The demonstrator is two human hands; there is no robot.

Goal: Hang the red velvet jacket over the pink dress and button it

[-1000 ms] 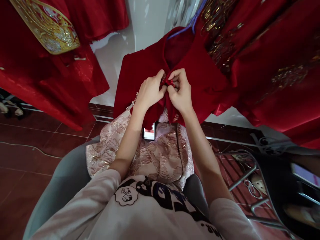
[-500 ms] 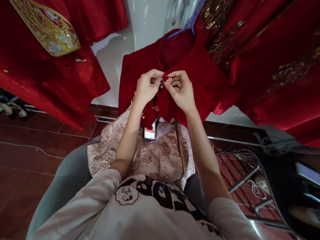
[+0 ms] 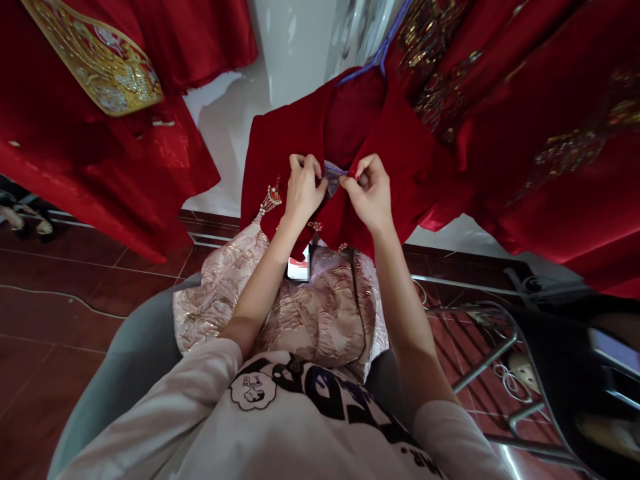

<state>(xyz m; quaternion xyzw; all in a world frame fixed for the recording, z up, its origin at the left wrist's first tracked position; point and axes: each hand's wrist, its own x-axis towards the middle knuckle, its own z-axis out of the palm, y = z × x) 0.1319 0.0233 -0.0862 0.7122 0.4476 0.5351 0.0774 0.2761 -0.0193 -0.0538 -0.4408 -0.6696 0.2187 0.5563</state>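
Observation:
A dark red velvet jacket (image 3: 400, 153) hangs on a blue hanger (image 3: 373, 57) in front of me. My left hand (image 3: 303, 190) pinches the left edge of its front opening. My right hand (image 3: 370, 193) pinches the right edge. Between them the two edges are parted and a strip of lilac lining (image 3: 333, 175) shows. A beaded fan-shaped ornament (image 3: 273, 197) dangles by my left wrist. Below the jacket, a pink and gold brocade garment (image 3: 320, 313) lies on my lap, with a small tag (image 3: 299, 267) over it.
Red embroidered gowns hang at the left (image 3: 100, 120) and at the right (image 3: 540, 120). A white wall (image 3: 295, 47) is behind. A grey chair edge (image 3: 125, 360) lies lower left. A metal rack (image 3: 500, 353) stands lower right on the red-brown tiled floor (image 3: 60, 320).
My hands moved apart and a little lower, so the jacket's front edges that were held together at the clasp now stand open. The lilac lining and fan ornament came into view.

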